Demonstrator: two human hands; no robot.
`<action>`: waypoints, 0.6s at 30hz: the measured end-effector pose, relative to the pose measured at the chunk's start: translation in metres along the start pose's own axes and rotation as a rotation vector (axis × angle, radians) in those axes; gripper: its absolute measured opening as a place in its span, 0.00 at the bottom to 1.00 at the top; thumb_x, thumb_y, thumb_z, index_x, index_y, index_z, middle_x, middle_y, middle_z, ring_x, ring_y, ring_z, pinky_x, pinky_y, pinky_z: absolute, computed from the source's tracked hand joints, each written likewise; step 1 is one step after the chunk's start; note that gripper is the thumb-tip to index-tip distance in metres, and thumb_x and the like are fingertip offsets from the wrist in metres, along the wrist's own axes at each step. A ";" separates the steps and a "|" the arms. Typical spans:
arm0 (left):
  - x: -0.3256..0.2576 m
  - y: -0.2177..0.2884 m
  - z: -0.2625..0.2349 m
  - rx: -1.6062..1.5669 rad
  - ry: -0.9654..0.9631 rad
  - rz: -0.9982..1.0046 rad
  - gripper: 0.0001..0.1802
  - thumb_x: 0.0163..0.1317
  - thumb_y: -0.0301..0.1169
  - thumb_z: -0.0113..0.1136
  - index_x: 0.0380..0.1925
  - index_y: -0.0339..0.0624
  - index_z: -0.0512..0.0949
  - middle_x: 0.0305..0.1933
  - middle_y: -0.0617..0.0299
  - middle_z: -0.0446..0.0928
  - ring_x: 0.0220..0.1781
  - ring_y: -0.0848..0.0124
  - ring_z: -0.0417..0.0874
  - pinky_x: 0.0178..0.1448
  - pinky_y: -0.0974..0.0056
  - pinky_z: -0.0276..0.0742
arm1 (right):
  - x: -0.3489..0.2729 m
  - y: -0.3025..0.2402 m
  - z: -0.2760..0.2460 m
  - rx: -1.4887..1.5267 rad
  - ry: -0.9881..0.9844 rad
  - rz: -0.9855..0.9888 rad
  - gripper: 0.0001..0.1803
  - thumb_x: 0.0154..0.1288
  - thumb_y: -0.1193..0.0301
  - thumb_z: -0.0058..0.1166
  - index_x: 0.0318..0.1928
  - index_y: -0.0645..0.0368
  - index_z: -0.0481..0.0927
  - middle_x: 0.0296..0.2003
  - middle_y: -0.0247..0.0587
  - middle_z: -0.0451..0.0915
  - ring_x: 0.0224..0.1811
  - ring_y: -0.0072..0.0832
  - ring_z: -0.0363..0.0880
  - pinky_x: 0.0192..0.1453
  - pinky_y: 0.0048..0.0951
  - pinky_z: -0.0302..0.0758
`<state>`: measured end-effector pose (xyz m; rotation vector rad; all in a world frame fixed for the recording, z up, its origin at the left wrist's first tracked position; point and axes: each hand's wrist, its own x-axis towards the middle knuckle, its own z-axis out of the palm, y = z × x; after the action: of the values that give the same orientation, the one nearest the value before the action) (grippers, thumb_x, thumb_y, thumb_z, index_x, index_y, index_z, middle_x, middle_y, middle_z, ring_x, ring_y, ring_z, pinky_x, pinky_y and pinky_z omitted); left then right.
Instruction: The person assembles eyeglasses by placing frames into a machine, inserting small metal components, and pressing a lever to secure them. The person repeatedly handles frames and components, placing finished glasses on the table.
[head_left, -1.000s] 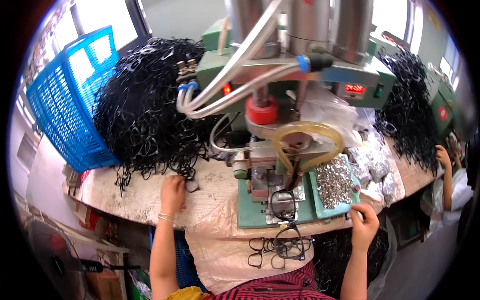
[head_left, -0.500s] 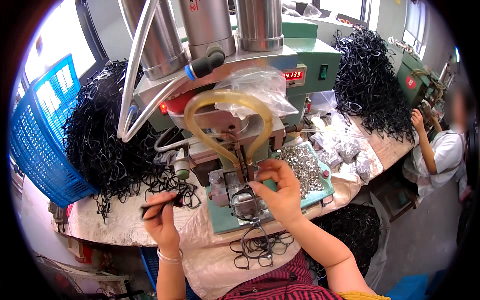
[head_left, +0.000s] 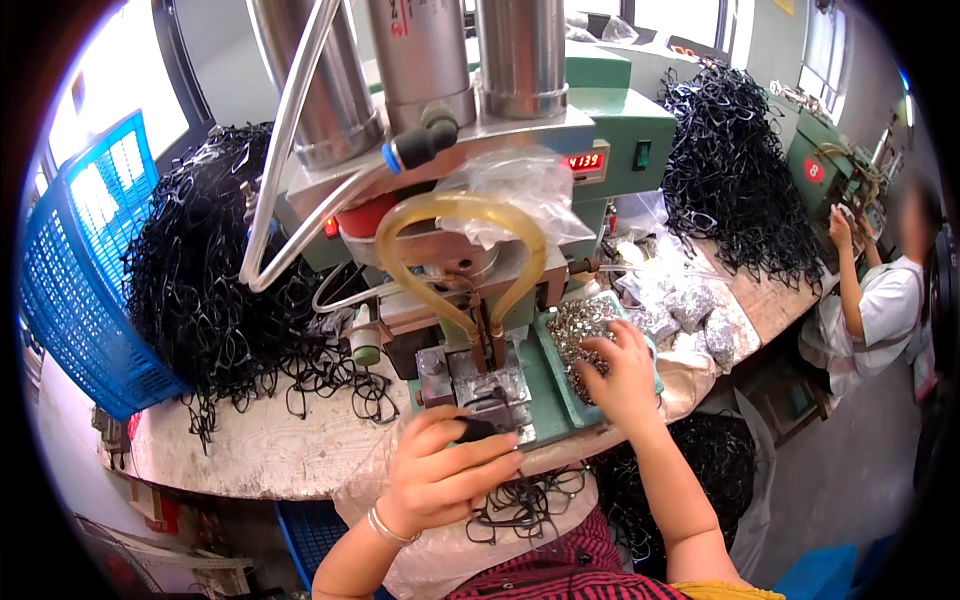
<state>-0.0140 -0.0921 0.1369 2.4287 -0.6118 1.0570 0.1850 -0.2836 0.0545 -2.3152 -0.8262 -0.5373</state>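
My left hand [head_left: 445, 480] is closed on a black eyeglass frame [head_left: 478, 428] in front of the press's metal fixture [head_left: 520, 388]; the fingers hide much of the frame. Above the fixture, two copper-coloured tips [head_left: 497, 350] hang with a yellowish looped hose [head_left: 462, 203] joined to them. My right hand [head_left: 628, 385] hovers at the green tray [head_left: 562, 385] to the right, thumb and fingers apart. Small shiny metal parts [head_left: 575, 325] fill this tray. More black eyeglass frames [head_left: 525, 510] lie on the cloth at my lap.
The green press [head_left: 630, 130] with metal cylinders stands straight ahead. Heaps of black frames lie left [head_left: 200, 270] and right [head_left: 735, 170]. A blue basket [head_left: 85, 270] leans at the left. Plastic bags of small parts [head_left: 695, 300] sit beyond the tray. Another person [head_left: 880, 300] works at the far right.
My left hand has come right and nearer the fixture with a black frame. My right hand has left the fixture and moved right to the tray of metal parts.
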 end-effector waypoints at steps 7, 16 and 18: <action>-0.004 -0.009 0.009 -0.006 -0.038 -0.048 0.14 0.48 0.29 0.73 0.38 0.51 0.88 0.44 0.68 0.86 0.35 0.67 0.74 0.52 0.56 0.76 | -0.001 0.011 0.015 0.168 0.062 -0.208 0.06 0.51 0.72 0.66 0.32 0.54 0.84 0.53 0.52 0.78 0.62 0.52 0.74 0.61 0.48 0.73; -0.072 0.046 -0.010 0.193 0.097 -0.255 0.20 0.51 0.27 0.72 0.46 0.48 0.83 0.53 0.58 0.83 0.44 0.60 0.82 0.61 0.50 0.78 | -0.006 0.035 0.018 0.503 0.185 0.165 0.07 0.59 0.79 0.62 0.37 0.60 0.78 0.31 0.35 0.81 0.36 0.28 0.80 0.39 0.28 0.74; -0.099 0.054 -0.045 0.527 0.133 -0.327 0.16 0.52 0.22 0.66 0.42 0.47 0.83 0.49 0.58 0.84 0.44 0.57 0.83 0.59 0.49 0.77 | -0.025 0.043 0.002 0.980 0.193 0.507 0.03 0.66 0.80 0.56 0.37 0.60 0.77 0.32 0.29 0.79 0.36 0.17 0.77 0.42 0.22 0.74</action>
<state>-0.1302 -0.0894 0.1006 2.7270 0.1338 1.3463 0.1965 -0.3191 0.0213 -1.4347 -0.2633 -0.0723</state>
